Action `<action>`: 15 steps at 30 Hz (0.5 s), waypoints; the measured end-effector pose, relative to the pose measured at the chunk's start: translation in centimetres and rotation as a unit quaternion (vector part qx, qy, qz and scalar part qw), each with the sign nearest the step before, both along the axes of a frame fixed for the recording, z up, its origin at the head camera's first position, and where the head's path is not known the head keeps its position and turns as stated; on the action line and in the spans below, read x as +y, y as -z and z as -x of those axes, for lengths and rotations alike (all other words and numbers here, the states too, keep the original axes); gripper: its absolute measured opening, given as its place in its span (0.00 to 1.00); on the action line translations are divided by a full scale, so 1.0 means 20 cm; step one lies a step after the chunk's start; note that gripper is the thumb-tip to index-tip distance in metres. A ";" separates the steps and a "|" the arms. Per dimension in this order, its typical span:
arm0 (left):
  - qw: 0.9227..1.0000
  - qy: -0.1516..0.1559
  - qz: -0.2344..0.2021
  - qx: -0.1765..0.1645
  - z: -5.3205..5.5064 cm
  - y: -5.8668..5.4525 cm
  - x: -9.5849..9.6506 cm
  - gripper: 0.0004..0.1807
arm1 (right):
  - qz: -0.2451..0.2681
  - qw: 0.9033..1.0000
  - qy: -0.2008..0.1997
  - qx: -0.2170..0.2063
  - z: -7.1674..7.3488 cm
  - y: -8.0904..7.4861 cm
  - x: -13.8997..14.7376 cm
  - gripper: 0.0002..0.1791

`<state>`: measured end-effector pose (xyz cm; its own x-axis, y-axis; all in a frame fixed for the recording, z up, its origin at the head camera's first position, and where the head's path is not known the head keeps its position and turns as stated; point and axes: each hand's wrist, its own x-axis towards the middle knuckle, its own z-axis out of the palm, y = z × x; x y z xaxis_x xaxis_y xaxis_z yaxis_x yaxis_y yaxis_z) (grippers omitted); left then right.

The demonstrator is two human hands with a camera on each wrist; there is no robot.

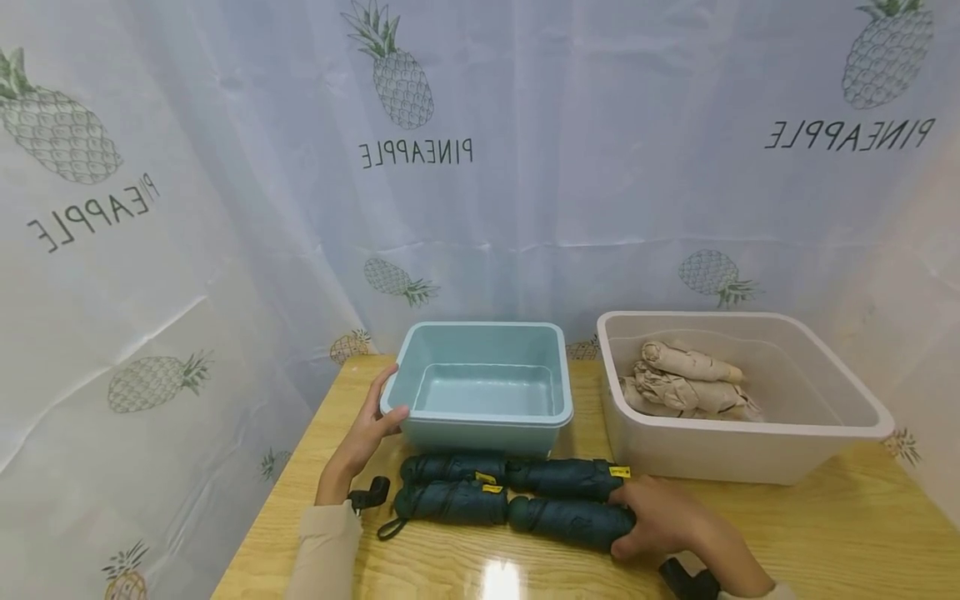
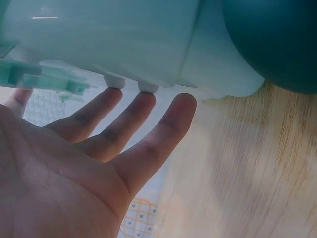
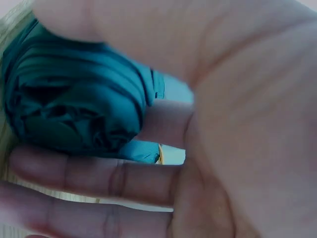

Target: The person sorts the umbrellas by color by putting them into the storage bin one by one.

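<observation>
Several dark teal folded umbrellas lie in two rows on the wooden table. My right hand [image 1: 663, 517] grips the end of the front right umbrella [image 1: 573, 523], thumb on its near side and fingers beyond it. Its gathered fabric end [image 3: 74, 104] shows between thumb and fingers in the right wrist view. At the left side of a light blue plastic bin [image 1: 480, 429], my left hand [image 1: 367, 429] touches the rim and wall with fairly straight fingers. In the left wrist view, those fingertips [image 2: 185, 106] meet the bin's wall. The bin's inside is bare.
A larger beige bin [image 1: 750, 454] stands at the right, with brown paper-like wrapped bundles [image 1: 686, 387] inside. The front left umbrella [image 1: 450, 502] has a wrist loop toward the left. A pineapple-print curtain [image 1: 540, 208] hangs behind the table [image 1: 420, 567].
</observation>
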<state>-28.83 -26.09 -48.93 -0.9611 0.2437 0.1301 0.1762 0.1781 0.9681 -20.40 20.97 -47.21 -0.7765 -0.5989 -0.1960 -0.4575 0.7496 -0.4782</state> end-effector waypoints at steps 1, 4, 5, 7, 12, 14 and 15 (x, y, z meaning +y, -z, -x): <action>1.000 -0.001 -0.001 0.000 0.00 0.00 0.00 0.41 | 0.001 1.000 -0.002 0.002 0.00 0.00 0.00 0.17; 1.000 -0.003 -0.001 -0.002 0.00 -0.01 0.00 0.41 | 0.001 1.000 -0.004 0.006 0.01 0.00 0.01 0.17; 1.000 -0.003 -0.002 -0.002 0.00 -0.01 0.00 0.41 | -0.002 1.000 -0.004 0.007 0.01 0.00 0.01 0.18; 1.000 -0.001 -0.004 -0.003 -0.01 -0.01 0.01 0.41 | 0.000 1.000 -0.005 0.005 0.01 0.00 0.01 0.17; 1.000 0.000 -0.004 -0.005 -0.02 -0.01 0.01 0.41 | 0.036 0.999 -0.018 0.026 0.00 -0.02 0.01 0.12; 1.000 -0.002 -0.003 -0.004 -0.02 -0.01 0.01 0.41 | 0.053 0.997 -0.024 0.048 0.00 -0.02 0.02 0.12; 1.000 -0.003 -0.003 -0.004 -0.02 -0.01 0.01 0.41 | 0.061 0.996 -0.027 0.062 0.00 -0.02 0.02 0.11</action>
<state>-28.35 -25.91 -48.70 -0.9636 0.2371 0.1233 0.1668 0.1731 0.9707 -20.45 21.38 -46.73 -0.7560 -0.6541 -0.0240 -0.5570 0.6621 -0.5014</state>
